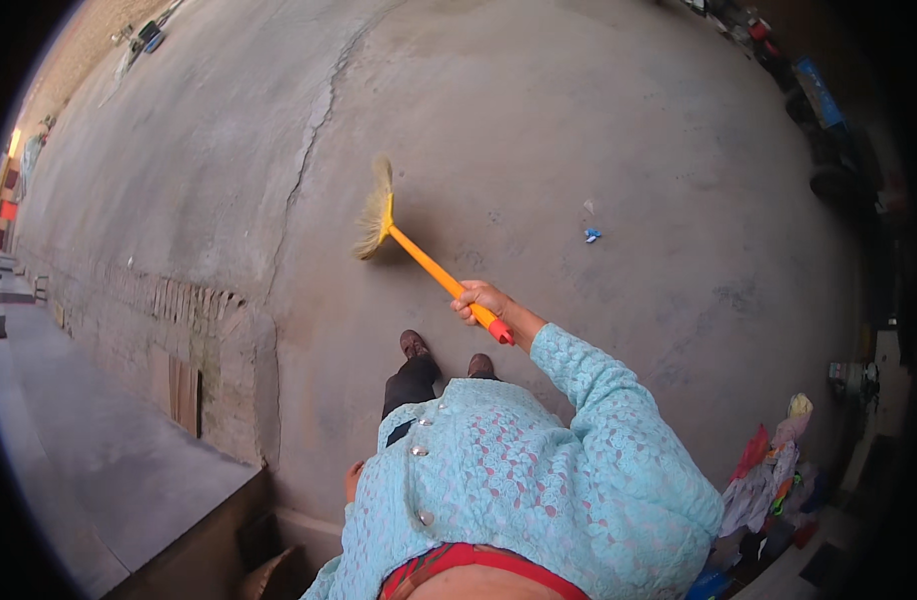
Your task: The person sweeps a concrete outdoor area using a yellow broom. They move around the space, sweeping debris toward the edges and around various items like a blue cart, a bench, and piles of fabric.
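My right hand is wrapped around the orange handle of a broom, close to its red end cap. The broom slants away to the far left, with its yellow head and pale, splayed bristles at the concrete floor. Only a small part of my left hand shows beside the light blue lacy jacket; its fingers are hidden. A small blue scrap lies on the floor to the right of the broom.
A long crack runs through the concrete. At the left is a raised ledge beside worn brickwork. Colourful cloths are heaped at the lower right, and assorted items, including a blue box, line the far right edge.
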